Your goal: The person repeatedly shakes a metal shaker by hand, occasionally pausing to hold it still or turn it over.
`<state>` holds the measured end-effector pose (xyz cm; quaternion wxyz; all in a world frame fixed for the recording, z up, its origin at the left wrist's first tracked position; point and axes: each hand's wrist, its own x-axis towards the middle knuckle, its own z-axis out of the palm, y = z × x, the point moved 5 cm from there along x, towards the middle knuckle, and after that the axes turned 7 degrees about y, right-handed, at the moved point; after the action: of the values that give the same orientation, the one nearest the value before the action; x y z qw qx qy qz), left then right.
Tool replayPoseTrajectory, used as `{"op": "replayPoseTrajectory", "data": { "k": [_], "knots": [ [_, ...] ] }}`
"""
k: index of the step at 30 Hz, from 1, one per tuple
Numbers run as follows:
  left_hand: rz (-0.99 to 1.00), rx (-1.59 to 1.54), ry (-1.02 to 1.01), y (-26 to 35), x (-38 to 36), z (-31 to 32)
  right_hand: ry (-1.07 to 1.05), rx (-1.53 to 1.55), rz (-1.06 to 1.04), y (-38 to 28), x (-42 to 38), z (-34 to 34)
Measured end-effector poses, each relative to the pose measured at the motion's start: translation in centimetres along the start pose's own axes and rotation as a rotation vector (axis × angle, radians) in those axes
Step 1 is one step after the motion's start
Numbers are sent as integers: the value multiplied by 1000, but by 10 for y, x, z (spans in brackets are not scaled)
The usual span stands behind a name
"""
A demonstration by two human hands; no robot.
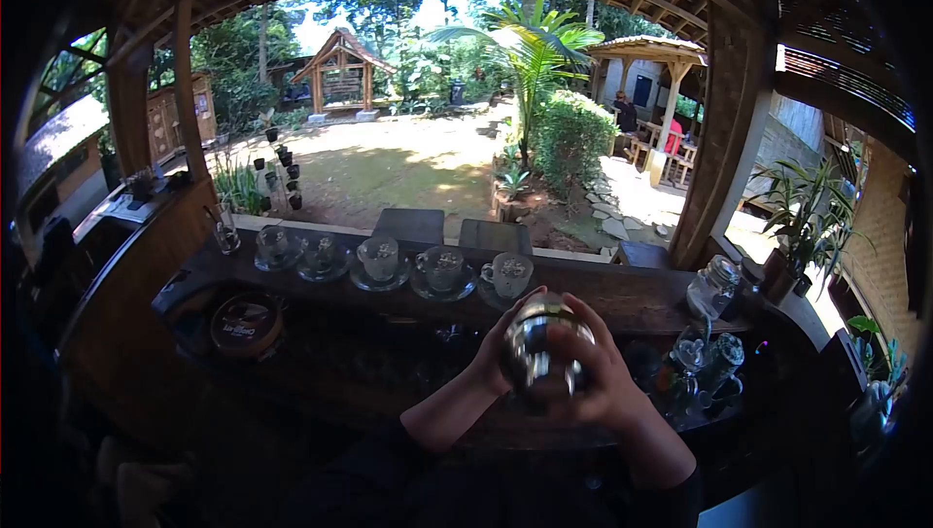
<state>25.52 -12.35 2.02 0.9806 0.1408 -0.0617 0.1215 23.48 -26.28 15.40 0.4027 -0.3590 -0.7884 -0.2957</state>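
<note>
Between both hands, over the dark wooden counter, is a shiny rounded metal vessel [539,348]; its exact kind is hard to make out. My left hand [494,361] is wrapped round its left side. My right hand [604,372] grips it from the right, fingers curled over the front. Just beyond the hands, a glass cup [508,275] stands on a saucer at the right end of a row. Several similar cups, including one glass cup [379,259] and another glass cup [444,267], stand on saucers to its left.
A round box with printed lettering [247,324] lies at the left of the counter [622,290]. Glass jars [714,285] and other glassware [692,353] stand at right. Stools [410,225] are beyond the counter. A person [625,112] is in the far shelter.
</note>
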Motion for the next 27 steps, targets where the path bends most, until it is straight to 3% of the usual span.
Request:
{"op": "replayPoseTrajectory", "data": {
  "k": [1,3,5,6,7,9,11,12,13,14,15,17,19,20,21,23,25,27],
  "knots": [
    [112,174,60,14,-16,-10,3,67,210,26,1,24],
    [238,169,87,32,-41,-32,54,280,363,40,8,57],
    [338,183,87,51,-79,-5,-155,123,-102,-3,30,74],
    [410,174,87,63,-98,9,-109,90,-275,-39,43,78],
    [319,140,-168,79,-106,18,-60,59,-443,-68,52,82],
    [377,247,-373,105,-124,33,-51,162,-481,-73,64,90],
    [539,339,36,124,-144,30,8,278,-516,-55,81,107],
    [405,-61,-99,124,-125,-25,-46,354,-441,-29,86,125],
    [263,-459,-242,126,-109,-78,-105,493,-199,-1,82,150],
    [669,298,265,143,-141,-47,-70,623,-5,19,85,170],
    [632,486,390,150,-150,-54,-54,701,132,27,86,187],
    [733,171,207,157,-153,-69,-128,545,-98,3,95,184],
    [808,506,522,155,-188,3,-179,358,-544,-50,108,161],
    [813,506,276,169,-191,12,-83,335,-641,-73,102,153],
    [807,503,30,178,-193,24,-129,334,-686,-83,94,149],
    [878,485,32,181,-203,27,17,357,-692,-74,105,155],
    [877,485,61,181,-215,16,-95,407,-545,-39,117,184],
    [868,489,82,183,-223,5,-172,667,-212,0,114,225]
  ]
}}
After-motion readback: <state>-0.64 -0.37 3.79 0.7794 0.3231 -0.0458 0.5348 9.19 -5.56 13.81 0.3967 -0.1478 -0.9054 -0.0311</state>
